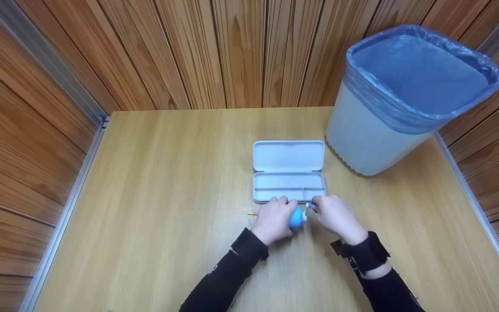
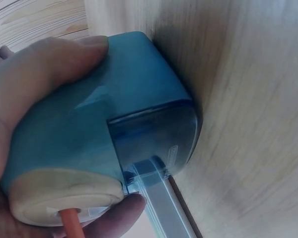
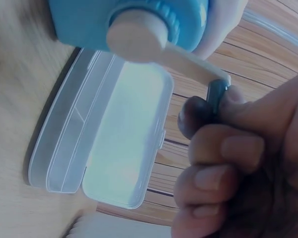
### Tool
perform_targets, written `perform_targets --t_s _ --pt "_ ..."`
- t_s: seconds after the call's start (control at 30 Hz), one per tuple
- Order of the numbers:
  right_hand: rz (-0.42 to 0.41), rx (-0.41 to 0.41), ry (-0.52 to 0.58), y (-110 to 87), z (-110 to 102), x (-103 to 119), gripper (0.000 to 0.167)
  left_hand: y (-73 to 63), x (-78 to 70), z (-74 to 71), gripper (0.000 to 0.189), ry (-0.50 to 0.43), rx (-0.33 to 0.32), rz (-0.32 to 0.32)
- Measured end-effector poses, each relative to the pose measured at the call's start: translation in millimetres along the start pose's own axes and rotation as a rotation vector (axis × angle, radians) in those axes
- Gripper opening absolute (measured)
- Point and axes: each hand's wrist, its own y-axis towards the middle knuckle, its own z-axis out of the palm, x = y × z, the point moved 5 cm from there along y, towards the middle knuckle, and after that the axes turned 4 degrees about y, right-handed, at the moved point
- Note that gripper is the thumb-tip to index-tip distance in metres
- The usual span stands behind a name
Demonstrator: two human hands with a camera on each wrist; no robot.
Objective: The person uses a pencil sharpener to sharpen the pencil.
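Observation:
A blue crank pencil sharpener (image 1: 296, 218) stands on the table in front of the pencil case. My left hand (image 1: 274, 219) grips its body, with the thumb over the blue casing in the left wrist view. An orange pencil (image 2: 72, 224) sticks out of the sharpener's pale round front; its yellow end shows left of that hand in the head view. My right hand (image 1: 335, 218) pinches the dark knob (image 3: 217, 94) of the white crank arm (image 3: 196, 66) between thumb and forefinger, the other fingers curled. The pencil's tip is hidden inside the sharpener.
An open pale pencil case (image 1: 289, 156) lies just beyond the hands, its lower half split by dividers. At the back right stands a white waste bin (image 1: 362, 138) lined with a blue bag (image 1: 422, 73). Wood-panelled walls (image 1: 241, 52) border the table (image 1: 167, 173).

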Motion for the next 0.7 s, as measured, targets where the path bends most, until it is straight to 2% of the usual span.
perform_targets --t_s 0.2,0.43,0.7 --pt "0.048 0.028 0.007 14.4 5.9 -8.7 0.013 0.1 0.0 -0.9 0.061 -0.002 0.032 -0.009" --pt "0.095 0.090 0.005 28.7 20.2 -19.0 0.017 -0.9 -1.2 -2.1 0.062 0.024 0.007 -0.008" --pt "0.100 0.109 -0.022 29.7 40.5 -27.2 0.018 -0.3 -0.9 -1.6 0.063 0.021 0.018 -0.004"
